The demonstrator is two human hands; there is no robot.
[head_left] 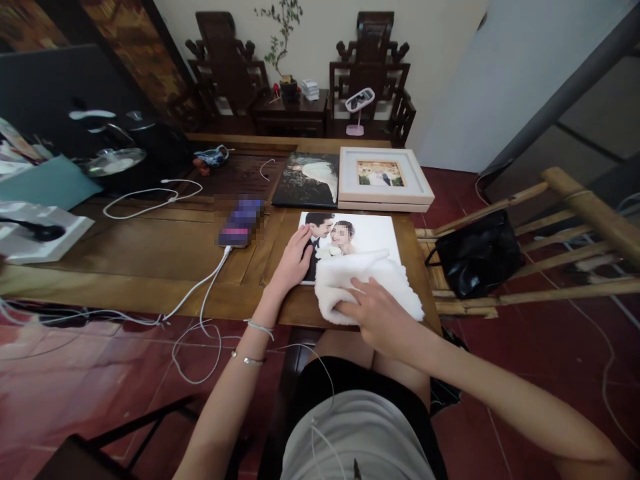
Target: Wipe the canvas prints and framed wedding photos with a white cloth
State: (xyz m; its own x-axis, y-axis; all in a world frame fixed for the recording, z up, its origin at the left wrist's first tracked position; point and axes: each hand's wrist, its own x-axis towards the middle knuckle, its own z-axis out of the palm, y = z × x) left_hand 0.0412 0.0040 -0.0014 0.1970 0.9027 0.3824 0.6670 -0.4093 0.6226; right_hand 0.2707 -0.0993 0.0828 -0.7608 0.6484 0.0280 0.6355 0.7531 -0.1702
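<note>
Cloth (370, 283) lies under right hand (380, 317) on photo (360, 237).

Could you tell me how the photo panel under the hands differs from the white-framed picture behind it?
The photo panel is frameless, its print running to the edge; the white-framed picture sets a small print inside a broad white border. The panel lies at the table's near edge, held by the left hand and partly covered by a white cloth under the right hand; the framed picture lies farther back, untouched and uncovered. Both lie flat on the wooden table.
</note>
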